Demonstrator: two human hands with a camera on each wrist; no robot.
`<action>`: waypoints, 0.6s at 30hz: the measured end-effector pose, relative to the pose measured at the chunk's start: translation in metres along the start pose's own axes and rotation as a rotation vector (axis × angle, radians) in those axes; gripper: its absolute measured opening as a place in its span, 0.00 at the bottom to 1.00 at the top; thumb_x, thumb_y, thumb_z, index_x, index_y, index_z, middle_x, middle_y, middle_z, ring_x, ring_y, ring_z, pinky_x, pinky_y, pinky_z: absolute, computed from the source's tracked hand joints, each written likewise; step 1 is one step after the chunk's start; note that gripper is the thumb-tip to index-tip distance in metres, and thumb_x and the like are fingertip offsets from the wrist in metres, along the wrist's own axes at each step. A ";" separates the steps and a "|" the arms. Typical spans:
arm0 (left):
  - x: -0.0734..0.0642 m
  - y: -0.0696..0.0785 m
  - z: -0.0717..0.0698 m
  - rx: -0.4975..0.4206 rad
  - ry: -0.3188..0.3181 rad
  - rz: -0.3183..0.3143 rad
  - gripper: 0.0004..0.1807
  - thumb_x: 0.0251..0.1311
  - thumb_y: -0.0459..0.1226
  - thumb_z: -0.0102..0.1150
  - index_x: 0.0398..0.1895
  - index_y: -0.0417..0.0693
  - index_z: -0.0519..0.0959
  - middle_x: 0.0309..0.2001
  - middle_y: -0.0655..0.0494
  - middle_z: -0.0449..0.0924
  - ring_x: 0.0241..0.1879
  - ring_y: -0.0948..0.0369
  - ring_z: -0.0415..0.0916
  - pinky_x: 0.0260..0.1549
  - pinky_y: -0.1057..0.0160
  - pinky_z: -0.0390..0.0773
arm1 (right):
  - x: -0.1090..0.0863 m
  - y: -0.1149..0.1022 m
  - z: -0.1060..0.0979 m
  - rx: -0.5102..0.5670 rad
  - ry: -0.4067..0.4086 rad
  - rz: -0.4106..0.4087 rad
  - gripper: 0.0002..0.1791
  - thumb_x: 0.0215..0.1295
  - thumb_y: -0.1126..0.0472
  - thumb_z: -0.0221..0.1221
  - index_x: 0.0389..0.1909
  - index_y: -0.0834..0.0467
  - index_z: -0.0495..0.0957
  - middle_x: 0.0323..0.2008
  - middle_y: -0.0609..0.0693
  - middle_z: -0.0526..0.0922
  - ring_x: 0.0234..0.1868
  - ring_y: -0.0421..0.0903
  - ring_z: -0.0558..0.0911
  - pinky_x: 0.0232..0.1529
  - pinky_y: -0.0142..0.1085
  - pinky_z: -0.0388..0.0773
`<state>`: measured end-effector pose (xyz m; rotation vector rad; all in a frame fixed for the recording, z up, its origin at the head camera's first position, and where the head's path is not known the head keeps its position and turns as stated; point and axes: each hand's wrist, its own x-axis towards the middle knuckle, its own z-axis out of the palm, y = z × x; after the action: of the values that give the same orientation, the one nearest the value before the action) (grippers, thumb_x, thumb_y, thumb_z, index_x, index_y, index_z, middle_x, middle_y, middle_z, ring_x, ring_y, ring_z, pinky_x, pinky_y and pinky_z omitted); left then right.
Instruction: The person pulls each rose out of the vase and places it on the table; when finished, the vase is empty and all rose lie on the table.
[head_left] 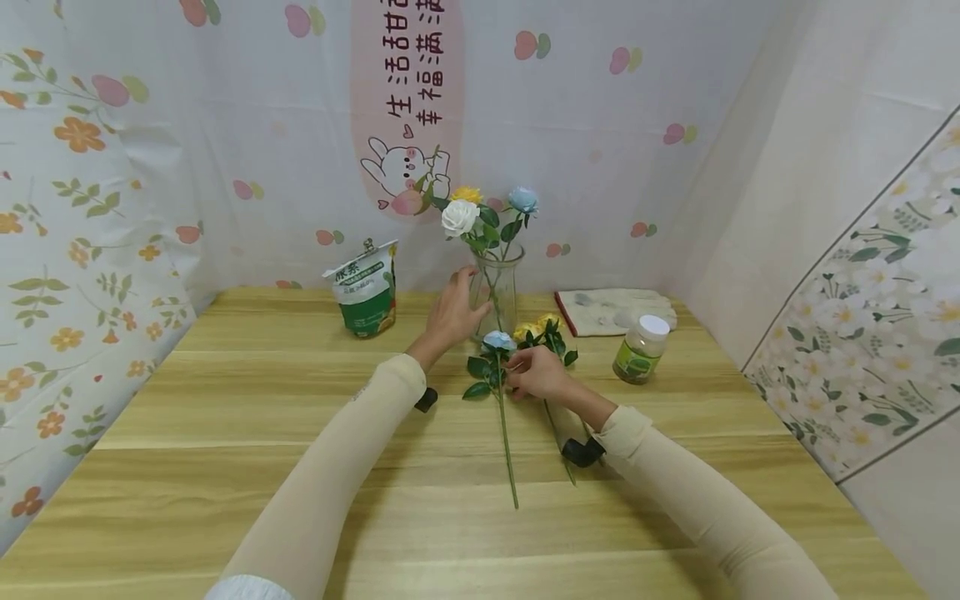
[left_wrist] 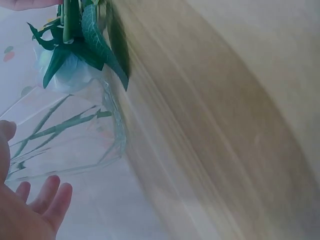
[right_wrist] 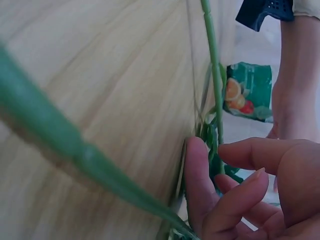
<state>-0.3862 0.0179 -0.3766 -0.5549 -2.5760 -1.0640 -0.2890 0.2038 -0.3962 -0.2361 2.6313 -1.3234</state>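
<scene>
A clear glass vase (head_left: 506,287) stands near the back of the table. It holds a white rose (head_left: 460,217), a yellow rose (head_left: 467,194), a light blue rose (head_left: 523,200) and a drooping pink bloom (head_left: 408,202). My left hand (head_left: 447,315) is at the vase's left side, thumb and fingers spread around the glass. In front of the vase is another light blue rose (head_left: 498,340), its stem toward me. The fingers of my right hand (head_left: 538,375) curl about that rose's stem (right_wrist: 214,60), just below its leaves. Yellow roses (head_left: 542,325) lie beside it, partly hidden by the right hand.
A green and white pouch (head_left: 366,292) stands at the back left. To the right are a small jar (head_left: 637,354) with a white lid and a pair of pale work gloves (head_left: 615,310) lying flat. A patterned cloth (head_left: 600,125) hangs behind the wooden table (head_left: 247,417).
</scene>
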 end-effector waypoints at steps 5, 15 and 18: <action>-0.002 0.000 0.002 -0.004 0.002 -0.012 0.35 0.66 0.46 0.63 0.71 0.52 0.60 0.66 0.47 0.68 0.55 0.49 0.75 0.40 0.51 0.78 | -0.004 0.004 -0.008 -0.055 0.004 -0.030 0.16 0.66 0.68 0.61 0.53 0.68 0.79 0.42 0.61 0.85 0.24 0.50 0.86 0.22 0.38 0.79; -0.004 -0.001 0.005 -0.014 0.006 -0.032 0.34 0.67 0.46 0.61 0.71 0.51 0.59 0.69 0.46 0.68 0.52 0.47 0.78 0.34 0.51 0.78 | -0.001 -0.019 -0.048 -0.064 0.054 -0.049 0.18 0.70 0.64 0.58 0.56 0.70 0.76 0.48 0.65 0.83 0.32 0.56 0.87 0.17 0.35 0.73; -0.003 -0.001 0.006 -0.019 0.016 -0.024 0.34 0.68 0.46 0.61 0.71 0.50 0.59 0.69 0.46 0.68 0.50 0.47 0.78 0.32 0.51 0.78 | 0.002 -0.031 -0.054 -0.067 0.079 -0.046 0.18 0.70 0.64 0.58 0.56 0.70 0.76 0.49 0.66 0.83 0.33 0.58 0.87 0.17 0.33 0.74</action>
<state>-0.3845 0.0212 -0.3825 -0.5195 -2.5669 -1.0976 -0.3023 0.2273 -0.3399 -0.2610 2.7546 -1.2857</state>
